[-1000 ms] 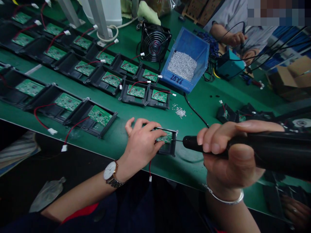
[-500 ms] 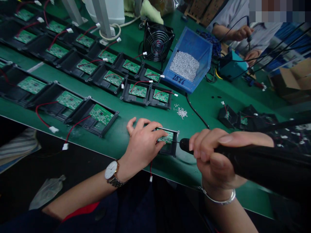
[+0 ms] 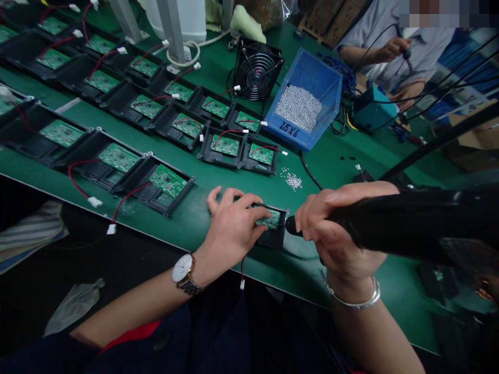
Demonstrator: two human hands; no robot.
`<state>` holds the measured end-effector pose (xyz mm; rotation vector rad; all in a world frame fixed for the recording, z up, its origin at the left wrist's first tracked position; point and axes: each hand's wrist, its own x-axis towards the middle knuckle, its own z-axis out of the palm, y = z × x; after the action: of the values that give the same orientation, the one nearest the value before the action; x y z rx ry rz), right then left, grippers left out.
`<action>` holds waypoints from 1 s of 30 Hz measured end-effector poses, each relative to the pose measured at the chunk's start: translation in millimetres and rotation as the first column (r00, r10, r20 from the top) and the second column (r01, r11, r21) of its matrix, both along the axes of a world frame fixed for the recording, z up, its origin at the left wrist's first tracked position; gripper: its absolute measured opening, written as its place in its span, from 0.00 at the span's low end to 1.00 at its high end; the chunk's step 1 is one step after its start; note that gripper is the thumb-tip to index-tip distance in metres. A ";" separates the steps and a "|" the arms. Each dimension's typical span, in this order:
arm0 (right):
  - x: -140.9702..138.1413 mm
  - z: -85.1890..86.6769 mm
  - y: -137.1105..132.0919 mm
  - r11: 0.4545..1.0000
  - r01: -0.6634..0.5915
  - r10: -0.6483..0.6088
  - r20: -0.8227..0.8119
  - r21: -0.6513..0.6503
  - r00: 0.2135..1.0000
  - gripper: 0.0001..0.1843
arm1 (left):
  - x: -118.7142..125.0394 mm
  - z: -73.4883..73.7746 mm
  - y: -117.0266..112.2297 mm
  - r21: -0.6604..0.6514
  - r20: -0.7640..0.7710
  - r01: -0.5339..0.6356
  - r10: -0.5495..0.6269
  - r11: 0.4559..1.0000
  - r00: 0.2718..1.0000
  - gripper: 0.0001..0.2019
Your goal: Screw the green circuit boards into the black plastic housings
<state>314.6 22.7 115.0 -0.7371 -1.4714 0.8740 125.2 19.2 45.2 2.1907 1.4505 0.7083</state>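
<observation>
My left hand (image 3: 236, 222) lies over the left side of a small black plastic case (image 3: 273, 240) near the table's front edge. Its thumb and index finger press on the green circuit board (image 3: 274, 218) inside, while the other fingers are bent and spread apart. A black electric screwdriver (image 3: 374, 215) is gripped in my right hand (image 3: 341, 234), pointing left. The screwdriver's thin bit reaches the board's right side; whether it sits on a screw I cannot tell. A red lead with a white plug (image 3: 242, 284) hangs over the table edge below the case.
Loose screws (image 3: 293, 180) lie beyond the case. Behind them stand a blue bin (image 3: 331, 93) of screws and a black fan (image 3: 258, 70). Rows of black cases with boards (image 3: 168, 180) fill the left. Across the table, a co-worker's hand (image 3: 395, 50) holds a tool.
The screwdriver and my right hand have shifted slightly left and up, the handle now more level. My left hand keeps its hold. The whole view has shifted slightly.
</observation>
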 end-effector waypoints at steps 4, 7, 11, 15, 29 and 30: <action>1.6 -0.4 2.3 0.997 -0.075 0.075 -0.082 0.005 0.994 0.15 | -1.3 -0.4 0.2 0.004 0.010 0.017 -0.017 1.000 1.000 0.09; 0.1 -3.1 3.8 0.992 -0.125 0.126 -0.134 0.015 0.983 0.14 | -1.3 0.1 1.1 0.000 0.012 0.026 -0.026 1.000 1.000 0.10; 0.6 -0.9 2.6 0.992 -0.128 0.126 -0.094 -0.013 0.988 0.17 | -1.3 1.3 2.6 -0.029 -0.011 0.041 -0.041 0.999 0.999 0.10; 17.8 21.5 3.9 0.989 -0.146 0.148 -0.141 0.029 0.979 0.18 | -4.2 1.2 4.6 -0.021 -0.019 0.066 -0.066 0.998 0.998 0.10; 79.8 -30.3 84.9 0.855 0.514 -0.487 -0.235 0.066 0.841 0.21 | 36.3 6.1 -0.5 -0.048 -0.018 0.211 -0.212 0.976 0.977 0.08; 79.3 -32.6 86.1 0.858 0.510 -0.485 -0.232 0.060 0.843 0.21 | 38.8 6.6 -1.6 -0.049 -0.020 0.216 -0.217 0.975 0.976 0.09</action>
<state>393.9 108.8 82.4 -0.8589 -1.0576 0.4384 163.9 17.6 51.8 2.2836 1.2023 0.5674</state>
